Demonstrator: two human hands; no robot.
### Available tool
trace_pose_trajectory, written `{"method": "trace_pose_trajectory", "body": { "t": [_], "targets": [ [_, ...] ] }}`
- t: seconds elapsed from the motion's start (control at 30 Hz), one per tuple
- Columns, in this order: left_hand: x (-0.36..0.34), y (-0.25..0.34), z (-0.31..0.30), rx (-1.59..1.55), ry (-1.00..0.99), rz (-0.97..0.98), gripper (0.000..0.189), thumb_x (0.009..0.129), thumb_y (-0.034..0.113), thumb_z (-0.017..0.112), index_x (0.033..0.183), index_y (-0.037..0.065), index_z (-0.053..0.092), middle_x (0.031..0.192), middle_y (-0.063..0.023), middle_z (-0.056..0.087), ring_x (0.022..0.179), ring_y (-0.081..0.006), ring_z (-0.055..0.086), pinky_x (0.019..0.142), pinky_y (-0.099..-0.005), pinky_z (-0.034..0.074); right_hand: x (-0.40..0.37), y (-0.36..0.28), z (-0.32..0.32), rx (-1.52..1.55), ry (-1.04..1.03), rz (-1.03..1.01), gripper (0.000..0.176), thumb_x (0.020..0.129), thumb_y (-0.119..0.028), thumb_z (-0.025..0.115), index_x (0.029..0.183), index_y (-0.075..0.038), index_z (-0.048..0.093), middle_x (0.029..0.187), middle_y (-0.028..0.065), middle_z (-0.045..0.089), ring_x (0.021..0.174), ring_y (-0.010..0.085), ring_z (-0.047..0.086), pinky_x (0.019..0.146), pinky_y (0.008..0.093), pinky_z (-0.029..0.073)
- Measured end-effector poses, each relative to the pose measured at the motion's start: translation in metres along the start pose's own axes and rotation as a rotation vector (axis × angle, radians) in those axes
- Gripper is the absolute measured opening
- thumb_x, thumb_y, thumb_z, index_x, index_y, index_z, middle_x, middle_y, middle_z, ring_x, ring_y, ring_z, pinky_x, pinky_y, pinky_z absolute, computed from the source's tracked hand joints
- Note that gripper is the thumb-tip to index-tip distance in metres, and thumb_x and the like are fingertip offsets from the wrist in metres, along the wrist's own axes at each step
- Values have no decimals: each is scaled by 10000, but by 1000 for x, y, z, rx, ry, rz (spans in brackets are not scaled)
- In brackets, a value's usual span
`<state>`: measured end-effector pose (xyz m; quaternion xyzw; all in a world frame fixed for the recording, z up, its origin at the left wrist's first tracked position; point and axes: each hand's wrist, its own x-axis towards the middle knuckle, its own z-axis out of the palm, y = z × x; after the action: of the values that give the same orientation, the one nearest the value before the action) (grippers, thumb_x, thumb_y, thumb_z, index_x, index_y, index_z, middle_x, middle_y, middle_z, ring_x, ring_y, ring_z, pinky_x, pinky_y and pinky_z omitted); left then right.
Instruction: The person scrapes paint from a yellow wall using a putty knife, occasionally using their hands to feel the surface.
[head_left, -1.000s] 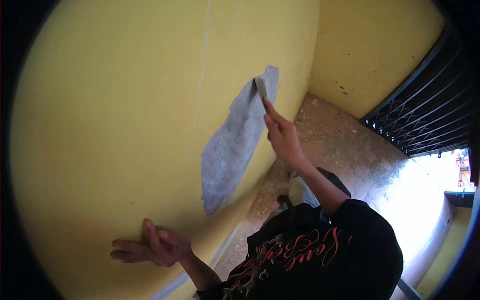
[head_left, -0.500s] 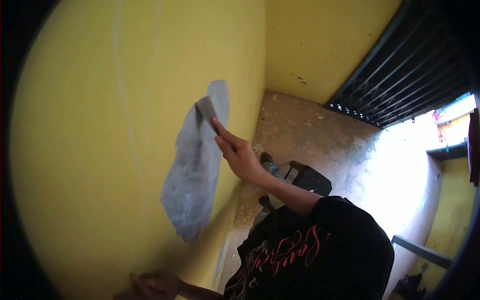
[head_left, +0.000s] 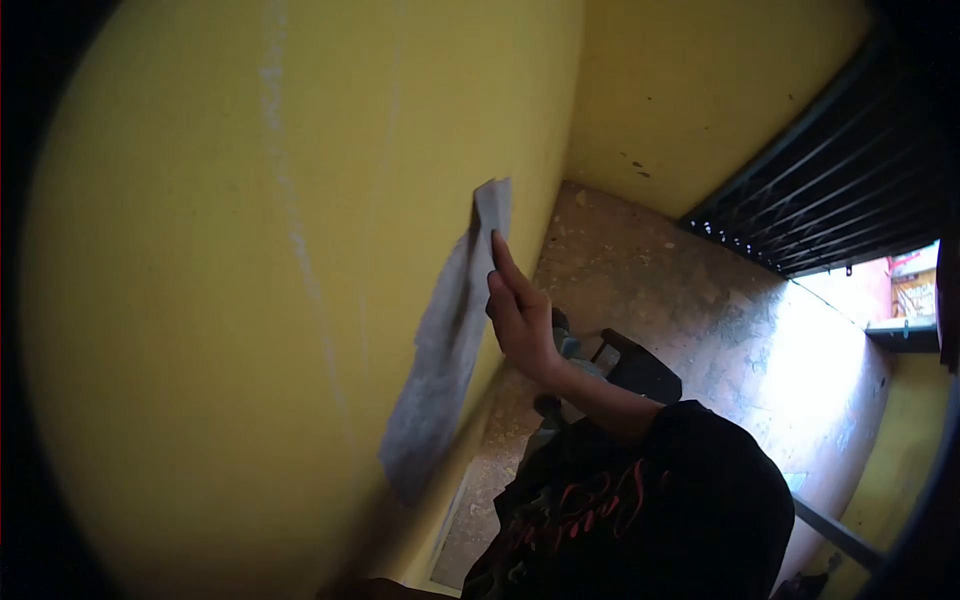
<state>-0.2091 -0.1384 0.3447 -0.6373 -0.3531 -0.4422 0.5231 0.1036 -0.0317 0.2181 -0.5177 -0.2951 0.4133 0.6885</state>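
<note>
A rough-edged grey patch (head_left: 435,385) runs up the yellow wall (head_left: 200,300). My right hand (head_left: 520,310) is at the patch's upper right, its fingers closed on a flat grey piece (head_left: 487,212) that lies against the wall. The piece nearly blends into the patch, so its outline is hard to make out. At the bottom edge, my left hand (head_left: 348,588) is dark and mostly cut off near the lower wall, its fingers hidden.
Pale streaks (head_left: 300,250) run down the wall. Below are the worn floor (head_left: 640,260), a dark stool-like object (head_left: 645,372) beside my feet, and a dark folding metal gate (head_left: 800,170) at upper right. Bright light falls through an opening.
The view has shifted, moving the wall and patch rightward. My right hand is now higher along the patch with the flat piece. My left hand has dropped mostly out of the bottom of the view.
</note>
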Motion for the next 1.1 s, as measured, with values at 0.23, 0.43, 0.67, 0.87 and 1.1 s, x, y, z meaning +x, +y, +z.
{"method": "trace_pose_trajectory", "body": {
  "t": [0.23,0.43,0.67,0.87,1.1],
  "targets": [
    [-16,3,-10,-184,12,-274,256,937,245,606,933,-2,670,664,-31,600,552,-121,482,503,-274,441,-30,9,-4,-219,-37,-41,445,982,-67,464,1420,-38,388,749,-15,503,686,41,425,630,206,412],
    [-38,-6,-28,-100,0,-323,252,941,252,599,902,11,663,666,-38,601,609,-117,523,583,-306,491,-29,4,6,-100,-39,-14,451,993,-97,457,1435,-57,374,710,-42,441,642,45,384,591,200,382],
    [-9,33,1,-44,141,-447,223,935,235,604,866,30,659,669,-17,611,770,-203,578,965,-528,368,-43,0,3,-124,-123,-98,461,992,-111,473,1439,-78,366,671,-48,423,614,33,336,535,195,332],
    [16,29,16,35,76,-197,212,941,215,565,916,26,656,893,-83,609,1151,-293,516,1085,-589,236,-43,-21,-7,-213,-145,-8,440,982,-102,479,1415,-76,404,602,37,370,594,50,307,511,217,317],
    [14,29,4,268,-128,-132,302,929,173,512,1006,-92,637,1033,-210,658,824,-323,642,774,-468,541,-31,-40,1,-225,-165,-13,477,976,-73,472,1436,-35,348,662,-12,385,633,48,354,557,216,350]
  ]
}}
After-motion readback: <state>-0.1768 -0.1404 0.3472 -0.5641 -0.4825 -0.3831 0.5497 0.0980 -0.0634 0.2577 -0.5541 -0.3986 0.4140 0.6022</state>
